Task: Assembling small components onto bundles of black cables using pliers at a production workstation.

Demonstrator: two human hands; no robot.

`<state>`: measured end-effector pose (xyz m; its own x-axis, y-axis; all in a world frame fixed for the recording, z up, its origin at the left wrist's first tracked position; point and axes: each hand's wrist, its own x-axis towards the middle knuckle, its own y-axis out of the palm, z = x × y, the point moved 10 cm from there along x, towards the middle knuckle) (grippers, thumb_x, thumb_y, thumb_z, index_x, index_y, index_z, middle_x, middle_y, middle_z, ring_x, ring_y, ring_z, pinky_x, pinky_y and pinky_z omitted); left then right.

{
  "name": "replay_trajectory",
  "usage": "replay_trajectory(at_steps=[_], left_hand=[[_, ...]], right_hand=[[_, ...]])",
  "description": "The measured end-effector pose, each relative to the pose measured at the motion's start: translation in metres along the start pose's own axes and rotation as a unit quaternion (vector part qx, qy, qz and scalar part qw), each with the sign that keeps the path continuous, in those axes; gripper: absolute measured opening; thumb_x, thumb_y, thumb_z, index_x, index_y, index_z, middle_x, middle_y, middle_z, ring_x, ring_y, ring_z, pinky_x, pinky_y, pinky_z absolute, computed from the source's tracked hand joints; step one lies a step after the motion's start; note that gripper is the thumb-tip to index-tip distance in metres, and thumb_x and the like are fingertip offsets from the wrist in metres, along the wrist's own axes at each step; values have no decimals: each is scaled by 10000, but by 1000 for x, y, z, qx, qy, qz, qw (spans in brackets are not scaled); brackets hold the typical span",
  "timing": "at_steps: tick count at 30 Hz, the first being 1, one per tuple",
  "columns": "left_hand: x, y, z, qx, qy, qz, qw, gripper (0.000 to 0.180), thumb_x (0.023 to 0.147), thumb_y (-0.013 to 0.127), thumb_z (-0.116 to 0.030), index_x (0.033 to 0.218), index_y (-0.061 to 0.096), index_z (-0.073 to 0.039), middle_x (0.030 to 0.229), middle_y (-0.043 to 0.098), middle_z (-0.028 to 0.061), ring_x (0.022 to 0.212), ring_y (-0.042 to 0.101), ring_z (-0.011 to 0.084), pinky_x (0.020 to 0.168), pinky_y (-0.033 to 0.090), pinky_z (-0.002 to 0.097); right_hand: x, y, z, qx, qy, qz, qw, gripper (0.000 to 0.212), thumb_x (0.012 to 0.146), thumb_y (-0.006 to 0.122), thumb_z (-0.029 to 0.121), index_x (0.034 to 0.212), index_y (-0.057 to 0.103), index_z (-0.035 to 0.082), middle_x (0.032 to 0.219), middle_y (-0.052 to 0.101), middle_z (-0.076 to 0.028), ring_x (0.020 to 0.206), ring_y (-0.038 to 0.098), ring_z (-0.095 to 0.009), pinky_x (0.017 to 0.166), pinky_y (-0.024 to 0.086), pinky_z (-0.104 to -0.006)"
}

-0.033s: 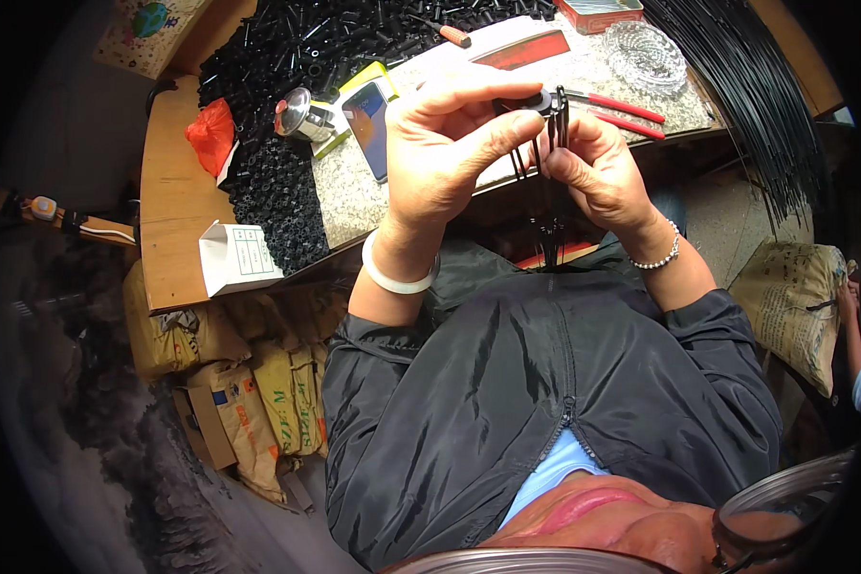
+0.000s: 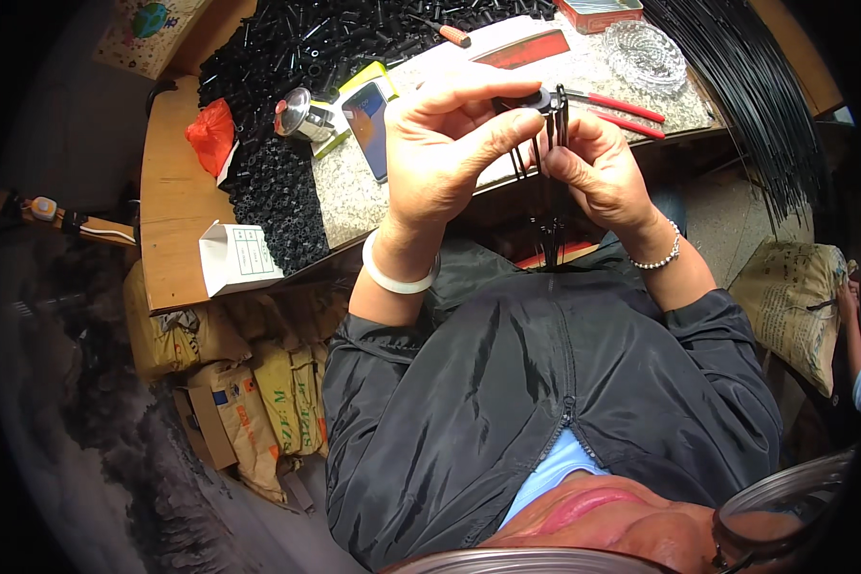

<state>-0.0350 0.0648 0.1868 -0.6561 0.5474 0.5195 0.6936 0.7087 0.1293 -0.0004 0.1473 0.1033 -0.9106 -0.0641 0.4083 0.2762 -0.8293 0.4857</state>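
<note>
Close above the table's front edge, my left hand pinches a small round black hub between thumb and forefinger. Thin black ribs, like those of an umbrella frame, hang down from the hub toward my lap. My right hand is closed with thumb and curled fingers on these ribs, just below the hub. Its fingertips are partly hidden behind the ribs. Red-handled pliers lie on the table just beyond my right hand. A smartphone rests beside my left hand.
Black tubes and small black parts are heaped at left. A glass ashtray and long black rods lie at right. A white box sits at the table edge. Sacks stand below; another person's arm shows far right.
</note>
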Motion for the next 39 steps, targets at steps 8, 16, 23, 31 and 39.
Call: replay_trajectory(at_steps=[8, 16, 23, 31, 39], left_hand=[[0, 0, 7, -39, -21, -3, 999, 265, 732, 657, 73, 993, 617, 55, 934, 628, 131, 852, 615, 180, 785, 505, 274], [1, 0, 15, -95, -85, 6, 992, 518, 715, 687, 30, 1197, 498, 34, 1148, 554, 216, 968, 595, 235, 855, 485, 335], [2, 17, -32, 263, 30, 10, 964, 389, 746, 642, 87, 1124, 562, 49, 992, 628, 145, 806, 631, 134, 695, 525, 226], [-2, 29, -43, 382, 69, 24, 921, 285, 765, 626, 91, 1047, 594, 74, 850, 634, 99, 750, 638, 123, 647, 510, 200], [4, 18, -35, 329, 14, 62, 942, 263, 731, 664, 83, 989, 613, 97, 868, 641, 123, 727, 634, 136, 632, 520, 210]], right_hand=[[1, 1, -10, 48, 55, 2, 997, 203, 830, 636, 150, 976, 582, 19, 864, 609, -37, 783, 584, -112, 734, 483, -254], [2, 14, -20, 93, 123, 41, 987, 286, 815, 649, 265, 938, 551, 26, 786, 607, -105, 597, 563, -139, 554, 474, -235], [-2, 5, 10, -59, -23, -87, 994, 112, 864, 591, 128, 859, 504, 57, 758, 582, -56, 596, 538, -81, 530, 450, -201], [-2, 16, 18, 31, -60, -61, 996, 111, 868, 583, 105, 921, 530, 23, 886, 630, -85, 727, 604, -106, 666, 500, -230], [0, 14, 7, 71, 20, 30, 997, 114, 878, 552, 76, 978, 548, 21, 914, 621, -82, 830, 611, -148, 743, 513, -286]])
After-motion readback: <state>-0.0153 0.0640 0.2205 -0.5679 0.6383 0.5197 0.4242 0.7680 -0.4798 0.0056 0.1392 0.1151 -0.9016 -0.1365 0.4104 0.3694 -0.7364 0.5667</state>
